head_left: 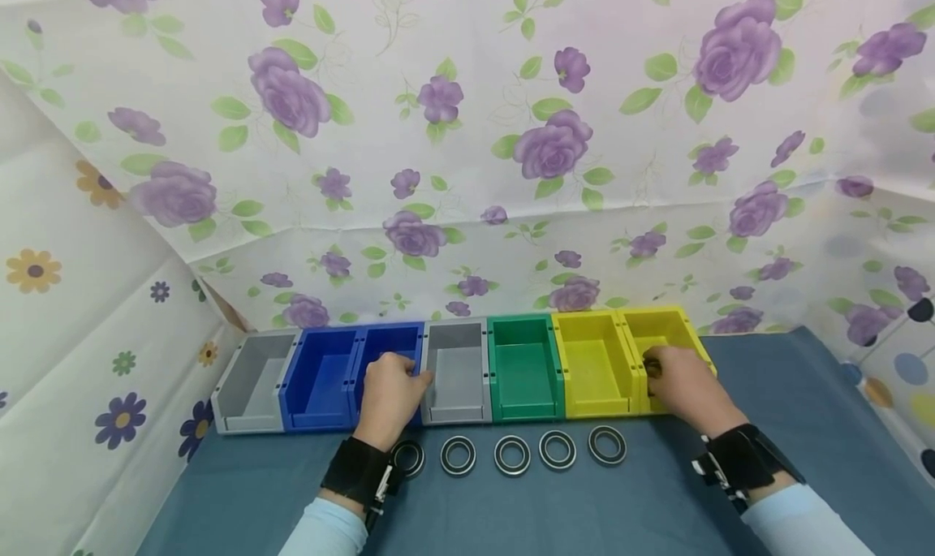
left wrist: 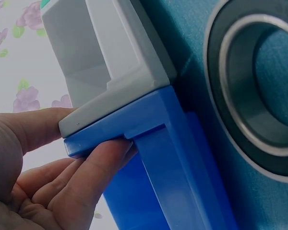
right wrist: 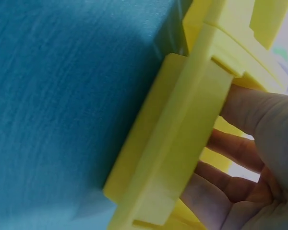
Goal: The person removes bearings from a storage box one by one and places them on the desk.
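In the head view my left hand [head_left: 392, 398] is at the front of the right-hand blue bin [head_left: 371, 341]. The left wrist view shows its thumb against the grey bin [left wrist: 129, 62] and its fingers inside the blue one, pinching the adjoining walls. My right hand [head_left: 682, 381] reaches into the rightmost yellow bin [head_left: 668, 329]. A small dark thing [head_left: 652, 368] shows at its curled fingers, mostly covered, so its kind is unclear. In the right wrist view the bin's front wall [right wrist: 182, 148] hides those fingertips. Beneath my left wrist lies a bearing [head_left: 418, 459].
Several more bearings lie in a row before the bins, among them one bearing [head_left: 458, 456] and another bearing [head_left: 607, 446]. The joined row also has a green bin [head_left: 522, 410] and a grey bin [head_left: 252, 422]. Flowered sheeting [head_left: 467, 174] stands behind the blue cloth [head_left: 511, 515].
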A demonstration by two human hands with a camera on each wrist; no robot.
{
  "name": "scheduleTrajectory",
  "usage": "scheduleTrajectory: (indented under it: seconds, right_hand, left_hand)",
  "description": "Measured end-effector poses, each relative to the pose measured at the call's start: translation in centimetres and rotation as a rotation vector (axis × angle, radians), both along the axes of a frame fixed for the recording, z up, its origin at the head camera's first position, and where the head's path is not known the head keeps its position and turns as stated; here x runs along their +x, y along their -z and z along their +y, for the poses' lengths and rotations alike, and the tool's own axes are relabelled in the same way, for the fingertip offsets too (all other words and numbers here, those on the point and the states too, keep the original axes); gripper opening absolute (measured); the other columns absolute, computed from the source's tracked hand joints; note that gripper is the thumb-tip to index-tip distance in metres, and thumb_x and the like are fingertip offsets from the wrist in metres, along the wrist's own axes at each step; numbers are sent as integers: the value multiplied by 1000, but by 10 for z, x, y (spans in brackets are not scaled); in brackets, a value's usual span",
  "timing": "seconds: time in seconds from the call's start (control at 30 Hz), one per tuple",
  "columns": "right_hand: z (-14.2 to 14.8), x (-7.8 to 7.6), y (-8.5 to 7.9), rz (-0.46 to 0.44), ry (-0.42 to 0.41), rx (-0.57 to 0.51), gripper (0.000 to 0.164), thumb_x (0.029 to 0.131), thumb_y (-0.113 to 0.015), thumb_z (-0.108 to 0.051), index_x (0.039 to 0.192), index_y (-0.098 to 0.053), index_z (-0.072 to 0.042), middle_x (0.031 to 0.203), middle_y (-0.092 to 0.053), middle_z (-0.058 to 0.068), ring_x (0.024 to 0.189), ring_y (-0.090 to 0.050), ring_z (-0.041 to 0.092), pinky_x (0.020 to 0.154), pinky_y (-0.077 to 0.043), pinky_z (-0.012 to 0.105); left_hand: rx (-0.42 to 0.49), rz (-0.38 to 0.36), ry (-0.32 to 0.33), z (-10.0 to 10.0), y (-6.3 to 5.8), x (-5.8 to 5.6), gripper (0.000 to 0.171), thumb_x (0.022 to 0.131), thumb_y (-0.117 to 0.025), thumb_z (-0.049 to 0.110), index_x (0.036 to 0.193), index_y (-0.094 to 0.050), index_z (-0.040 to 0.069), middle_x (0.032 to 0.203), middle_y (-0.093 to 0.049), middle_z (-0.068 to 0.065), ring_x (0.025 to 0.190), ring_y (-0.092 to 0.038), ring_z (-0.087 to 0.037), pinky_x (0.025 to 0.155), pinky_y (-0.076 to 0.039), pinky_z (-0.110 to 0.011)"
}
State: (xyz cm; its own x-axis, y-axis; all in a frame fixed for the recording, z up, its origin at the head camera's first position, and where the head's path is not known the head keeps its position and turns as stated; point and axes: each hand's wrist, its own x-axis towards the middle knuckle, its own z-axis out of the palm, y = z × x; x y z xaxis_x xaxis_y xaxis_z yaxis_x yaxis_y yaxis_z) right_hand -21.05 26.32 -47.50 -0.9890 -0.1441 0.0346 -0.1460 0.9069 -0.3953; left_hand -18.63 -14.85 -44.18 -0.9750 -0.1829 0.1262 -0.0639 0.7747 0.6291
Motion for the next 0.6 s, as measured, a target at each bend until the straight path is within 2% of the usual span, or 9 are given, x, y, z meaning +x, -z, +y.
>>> scheduleTrajectory:
  seconds: [0.13, 0.2, 0.33, 0.47, 0.6]
  right_hand:
    - [0, 4, -6, 0, 15, -4, 32, 87, -61, -15, 116, -62, -1, 110, -64, 20, 93, -62, 30, 71, -50, 42]
    - [0, 6, -10, -3, 24, -11, 37, 88, -60, -17, 120, -60, 0, 114, -63, 21, 96, -61, 32, 73, -51, 43]
    - [0, 11, -18, -1, 43, -30, 42, 88, -61, -20, 125, -56, 0, 117, -62, 22, 92, -62, 30, 66, -51, 36]
    - [0, 16, -25, 28, 44, -36, 44, 87, -63, -22, 125, -56, -1, 114, -62, 22, 82, -62, 24, 58, -46, 28]
    - [-1, 21, -32, 74, 43, -34, 44, 86, -65, -24, 124, -58, -3, 111, -63, 21, 82, -61, 25, 57, -45, 28]
  left_hand:
    - [1, -12, -10, 1, -1, 0, 22, 78, -74, 20, 63, -68, 5, 49, -39, 4, 44, -43, -11, 40, -30, -24]
    - [-4, -18, -13, 1, -1, 0, 22, 78, -74, 21, 64, -69, 5, 49, -39, 3, 44, -44, -12, 40, -30, -24]
    - [-4, -17, -16, 1, -1, 0, 21, 78, -74, 21, 64, -69, 6, 49, -39, 2, 44, -45, -13, 40, -31, -24]
    - [-2, -11, -12, 1, -1, -1, 18, 78, -75, 20, 70, -72, 4, 49, -47, 0, 46, -47, -13, 41, -32, -24]
    - [0, -6, -8, 1, -1, -1, 18, 77, -75, 20, 75, -74, 2, 52, -54, -2, 47, -50, -13, 41, -34, -25]
